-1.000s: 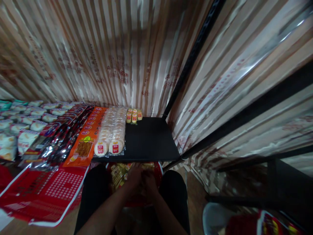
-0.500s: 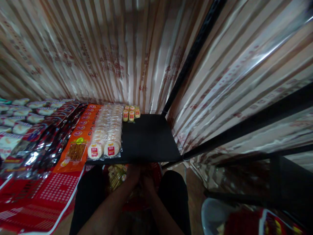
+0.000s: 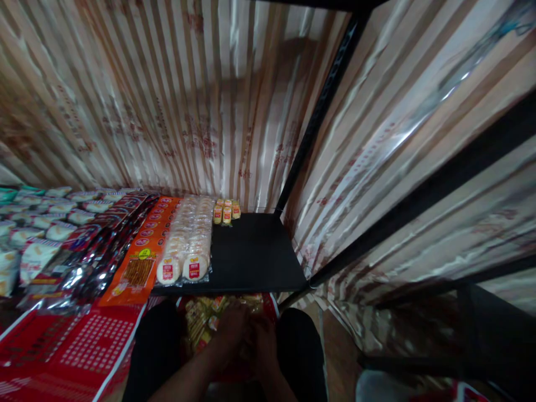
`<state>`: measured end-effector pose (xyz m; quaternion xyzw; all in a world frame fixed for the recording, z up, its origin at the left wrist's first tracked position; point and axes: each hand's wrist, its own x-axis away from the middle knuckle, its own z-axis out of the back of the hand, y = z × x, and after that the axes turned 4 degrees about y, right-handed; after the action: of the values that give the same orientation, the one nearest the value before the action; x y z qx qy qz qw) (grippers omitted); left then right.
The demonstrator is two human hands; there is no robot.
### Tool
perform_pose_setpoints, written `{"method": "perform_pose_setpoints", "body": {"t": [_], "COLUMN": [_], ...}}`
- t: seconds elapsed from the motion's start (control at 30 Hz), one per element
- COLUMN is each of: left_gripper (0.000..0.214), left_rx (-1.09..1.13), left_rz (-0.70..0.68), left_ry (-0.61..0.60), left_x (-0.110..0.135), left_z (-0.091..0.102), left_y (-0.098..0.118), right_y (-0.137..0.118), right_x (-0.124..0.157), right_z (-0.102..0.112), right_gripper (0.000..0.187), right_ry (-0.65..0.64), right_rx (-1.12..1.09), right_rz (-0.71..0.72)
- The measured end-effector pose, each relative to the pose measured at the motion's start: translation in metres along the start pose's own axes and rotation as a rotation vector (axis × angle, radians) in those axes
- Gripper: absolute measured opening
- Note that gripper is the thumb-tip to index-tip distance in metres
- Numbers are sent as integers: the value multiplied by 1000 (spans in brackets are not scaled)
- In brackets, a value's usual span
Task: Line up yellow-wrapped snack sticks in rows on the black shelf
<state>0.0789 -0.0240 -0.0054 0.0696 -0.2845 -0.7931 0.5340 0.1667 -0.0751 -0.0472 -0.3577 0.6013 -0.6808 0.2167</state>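
Observation:
Both my hands are down between my knees, inside a red bag (image 3: pixel 272 304) of small yellow snack packets (image 3: pixel 201 324). My left hand (image 3: pixel 230 332) and my right hand (image 3: pixel 262 349) press together with fingers curled among the packets; what they hold is hidden in the dim light. Just above them is the front edge of a black shelf (image 3: pixel 255 257). At the shelf's back stand a few small yellow packets (image 3: pixel 226 212).
Rows of round white rice-cake packs (image 3: pixel 188 240), orange packs (image 3: pixel 146 245), dark shiny packs (image 3: pixel 92 245) and white packs (image 3: pixel 37 223) fill the shelf's left. A red printed sheet (image 3: pixel 62 346) hangs below. Striped foil lines the back and right; black shelf posts (image 3: pixel 314 123) stand right.
The view shifted a little downward and the shelf sits lower in frame. My hands stay together in the bag, having moved slightly toward me.

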Motion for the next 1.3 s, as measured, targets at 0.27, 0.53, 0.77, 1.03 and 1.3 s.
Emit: {"method": "perform_pose_setpoints", "body": {"t": [0.27, 0.53, 0.77, 1.03, 1.3], "left_gripper": [36, 36, 33, 33, 32], "left_rx": [178, 472, 596, 496, 263], "left_rz": [-47, -11, 100, 314, 351], "left_ry": [71, 369, 462, 373, 425], "left_x": [22, 17, -5, -36, -69], "left_z": [20, 49, 67, 92, 109], "left_y": [12, 23, 27, 28, 36], "right_y": [-34, -77, -100, -105, -121], "right_x": [24, 13, -7, -54, -97], "right_z": [12, -4, -29, -59, -85], "right_gripper": [40, 39, 35, 27, 21], "right_ry": [82, -22, -177, -235, -217], "right_rx": [-10, 50, 41, 169, 345], "right_rz": [36, 191, 278, 335, 355]}}
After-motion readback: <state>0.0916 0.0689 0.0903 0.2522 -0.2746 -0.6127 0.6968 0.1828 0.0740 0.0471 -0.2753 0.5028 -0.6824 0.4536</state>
